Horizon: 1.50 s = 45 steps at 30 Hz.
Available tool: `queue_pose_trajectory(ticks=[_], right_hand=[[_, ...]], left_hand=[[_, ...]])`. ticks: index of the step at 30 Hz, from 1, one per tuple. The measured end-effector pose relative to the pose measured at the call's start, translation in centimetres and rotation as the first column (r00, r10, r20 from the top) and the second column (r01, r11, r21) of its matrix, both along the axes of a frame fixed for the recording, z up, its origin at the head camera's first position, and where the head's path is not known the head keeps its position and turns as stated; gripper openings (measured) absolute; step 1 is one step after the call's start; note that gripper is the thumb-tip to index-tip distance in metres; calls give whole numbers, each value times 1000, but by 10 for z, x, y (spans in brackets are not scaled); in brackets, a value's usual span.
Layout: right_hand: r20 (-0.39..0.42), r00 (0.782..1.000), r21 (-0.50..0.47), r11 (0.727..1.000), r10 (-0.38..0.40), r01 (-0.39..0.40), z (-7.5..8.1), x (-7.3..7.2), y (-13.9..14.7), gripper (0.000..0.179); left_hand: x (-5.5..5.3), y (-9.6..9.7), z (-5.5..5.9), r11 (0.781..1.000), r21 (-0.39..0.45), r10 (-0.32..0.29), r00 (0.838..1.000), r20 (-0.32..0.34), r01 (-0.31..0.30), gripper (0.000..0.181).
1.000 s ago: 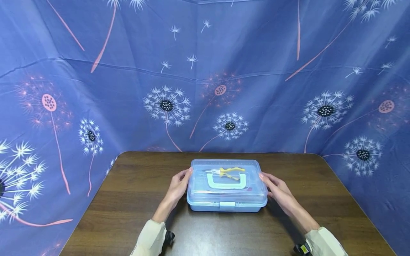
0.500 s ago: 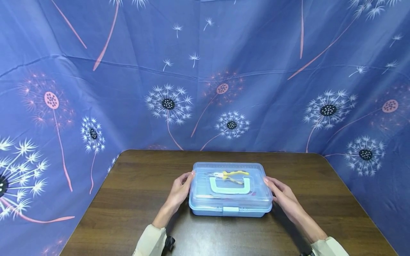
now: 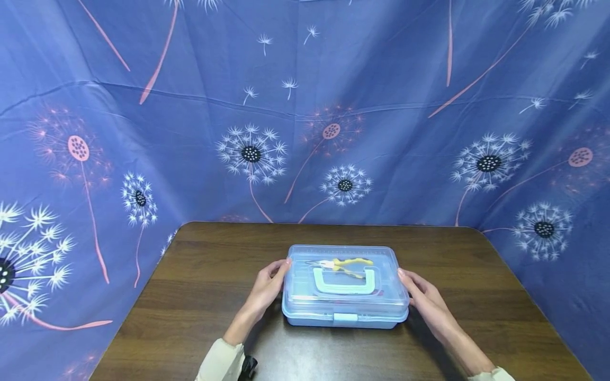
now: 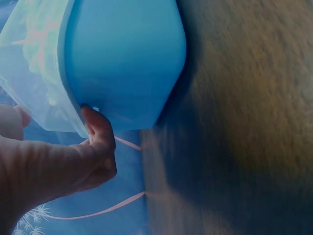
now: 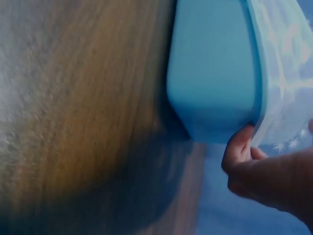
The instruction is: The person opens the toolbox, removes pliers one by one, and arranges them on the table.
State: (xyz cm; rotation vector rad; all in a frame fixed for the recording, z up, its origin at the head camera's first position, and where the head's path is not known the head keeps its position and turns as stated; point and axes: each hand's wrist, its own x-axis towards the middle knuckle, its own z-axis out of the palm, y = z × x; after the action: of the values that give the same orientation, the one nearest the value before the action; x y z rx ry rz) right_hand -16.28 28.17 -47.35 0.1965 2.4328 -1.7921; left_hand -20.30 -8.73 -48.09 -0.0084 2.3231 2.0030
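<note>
A blue plastic storage box with a clear lid, a pale folded carry handle and a front latch sits at mid-table. Yellow-handled pliers show at the top of the lid; whether they lie on it or under it, I cannot tell. My left hand grips the box's left end, thumb at the lid. In the left wrist view, curled fingers hook beneath the rim. My right hand holds the opposite end likewise, its fingers bent under the rim in the right wrist view.
The brown wooden table extends on both sides of the box. Behind and beside it hangs a blue cloth with a dandelion print.
Between both hands, the box has shifted toward me and slightly right. The head view has also tilted a little.
</note>
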Motion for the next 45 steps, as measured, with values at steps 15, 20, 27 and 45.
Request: queue_pose_trajectory(ticks=[15, 20, 27, 45], right_hand=[[-17, 985, 54, 983, -172, 173, -10, 71, -16, 27], [30, 997, -24, 997, -71, 72, -18, 79, -27, 27], [103, 989, -213, 974, 104, -80, -30, 77, -53, 46], [222, 955, -452, 888, 197, -78, -43, 59, -94, 68]], left_hand=[[-15, 6, 2, 998, -16, 59, 997, 44, -59, 75], [-19, 8, 0, 995, -28, 95, 994, 49, -93, 74], [-22, 8, -3, 995, -2, 97, 995, 23, -97, 64], [-28, 2, -7, 1000, 9, 20, 999, 33, -20, 67]])
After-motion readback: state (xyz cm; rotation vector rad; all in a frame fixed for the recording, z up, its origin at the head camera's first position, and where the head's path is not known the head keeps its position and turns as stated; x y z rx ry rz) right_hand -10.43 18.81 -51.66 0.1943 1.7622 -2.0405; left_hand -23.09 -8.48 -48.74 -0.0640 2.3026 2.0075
